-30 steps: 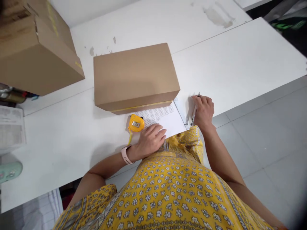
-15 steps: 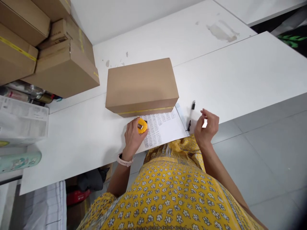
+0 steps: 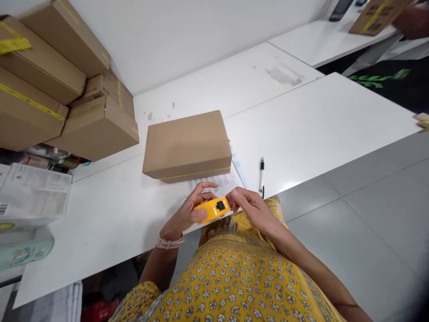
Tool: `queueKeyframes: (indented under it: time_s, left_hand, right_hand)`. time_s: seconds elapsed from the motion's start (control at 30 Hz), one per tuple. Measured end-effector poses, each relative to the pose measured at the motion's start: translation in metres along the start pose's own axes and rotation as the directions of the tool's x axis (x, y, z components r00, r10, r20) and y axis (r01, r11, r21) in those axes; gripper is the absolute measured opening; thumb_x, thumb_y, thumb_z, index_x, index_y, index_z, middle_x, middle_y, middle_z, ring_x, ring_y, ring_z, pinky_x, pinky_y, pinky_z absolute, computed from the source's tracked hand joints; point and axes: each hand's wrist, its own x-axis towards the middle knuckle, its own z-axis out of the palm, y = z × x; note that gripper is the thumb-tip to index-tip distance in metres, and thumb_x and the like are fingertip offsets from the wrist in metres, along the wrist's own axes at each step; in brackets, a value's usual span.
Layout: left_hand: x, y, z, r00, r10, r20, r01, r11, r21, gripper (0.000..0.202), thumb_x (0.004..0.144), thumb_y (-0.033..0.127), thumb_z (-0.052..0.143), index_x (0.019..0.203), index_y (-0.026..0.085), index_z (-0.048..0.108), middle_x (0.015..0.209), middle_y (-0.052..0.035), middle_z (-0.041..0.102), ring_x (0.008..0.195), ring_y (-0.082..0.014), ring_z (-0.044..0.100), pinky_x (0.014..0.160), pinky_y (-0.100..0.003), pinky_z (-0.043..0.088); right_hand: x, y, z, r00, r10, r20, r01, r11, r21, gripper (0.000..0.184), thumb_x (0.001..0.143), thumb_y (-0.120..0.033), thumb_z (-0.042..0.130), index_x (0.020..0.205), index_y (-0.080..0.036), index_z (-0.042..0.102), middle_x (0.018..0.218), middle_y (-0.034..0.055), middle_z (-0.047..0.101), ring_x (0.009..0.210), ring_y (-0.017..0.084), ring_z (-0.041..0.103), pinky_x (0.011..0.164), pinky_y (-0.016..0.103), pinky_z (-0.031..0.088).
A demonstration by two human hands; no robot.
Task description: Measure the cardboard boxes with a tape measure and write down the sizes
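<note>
My left hand (image 3: 186, 212) is closed around a yellow tape measure (image 3: 212, 209) with a black button, held over the table's front edge. At the tape measure's right end, the fingers of my right hand (image 3: 250, 203) are pinched together; the tip of the tape is hidden by them. Just beyond both hands sits a closed cardboard box (image 3: 187, 145) with a yellow tape line along its side. A printed sheet (image 3: 236, 181) with rows of small text lies partly under the box. To the right of the sheet a pen (image 3: 262, 174) rests on the white table.
Cardboard boxes (image 3: 97, 120) are stacked at the left, beside a white package (image 3: 36, 197) and a mint-green bottle (image 3: 28, 252). The white table (image 3: 301, 116) runs off to the right. Part of another person's hand (image 3: 414, 20) is near a box (image 3: 375, 18) at the far right.
My left hand has lifted and turned the tape measure, bringing it nearer to me. My right hand has moved left from beside the pen to the tape measure's end. The view has shifted.
</note>
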Motion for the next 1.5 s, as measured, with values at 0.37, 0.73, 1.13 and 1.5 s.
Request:
queueKeyframes:
  time_s: [0.37,0.73,1.13,1.5]
  left_hand:
    - [-0.032,0.111,-0.101,0.907,0.262,-0.329,-0.157,0.937,0.313,0.068,0.071,0.047,0.083,0.132,0.024,0.064,0.105,-0.006,0.075,0.077,-0.0212,0.072,0.061,-0.026,0.055]
    - [-0.039,0.166,-0.231,0.756,0.187,-0.627,0.046,0.941,0.336,0.044,0.094,0.038,0.059,0.129,0.014,0.062,0.108,-0.004,0.075,0.087,-0.0195,0.064,0.071,-0.026,0.055]
    - [-0.009,0.146,-0.246,0.861,0.146,-0.487,0.041,0.935,0.353,0.06,0.083,0.047,0.065,0.132,0.011,0.063,0.109,-0.0117,0.076,0.081,-0.0207,0.069,0.061,-0.026,0.053]
    - [-0.028,0.13,-0.235,0.894,0.157,-0.419,0.006,0.933,0.361,0.06,0.083,0.05,0.065,0.13,0.012,0.066,0.1,-0.0117,0.076,0.069,-0.0195,0.068,0.05,-0.024,0.05]
  right_hand:
    - [0.083,-0.051,-0.046,0.968,-0.199,-0.155,0.235,0.935,0.266,0.058,0.075,-0.072,0.075,0.067,-0.024,0.044,0.057,-0.0066,0.042,0.052,0.009,0.033,0.051,0.028,0.024]
    - [0.172,-0.036,-0.061,0.936,-0.197,-0.29,0.209,0.978,0.01,0.062,0.075,-0.078,0.071,0.065,-0.024,0.041,0.064,-0.0041,0.046,0.06,0.011,0.038,0.057,0.028,0.032]
    - [0.176,-0.044,-0.053,0.941,-0.147,-0.303,0.017,0.919,-0.393,0.049,0.087,-0.07,0.06,0.076,-0.024,0.049,0.075,-0.0019,0.054,0.071,0.015,0.048,0.062,0.03,0.035]
    - [0.18,-0.051,-0.054,0.964,-0.065,-0.257,-0.042,0.92,-0.39,0.053,0.085,-0.071,0.062,0.068,-0.023,0.049,0.07,-0.0003,0.053,0.067,0.015,0.049,0.057,0.03,0.037]
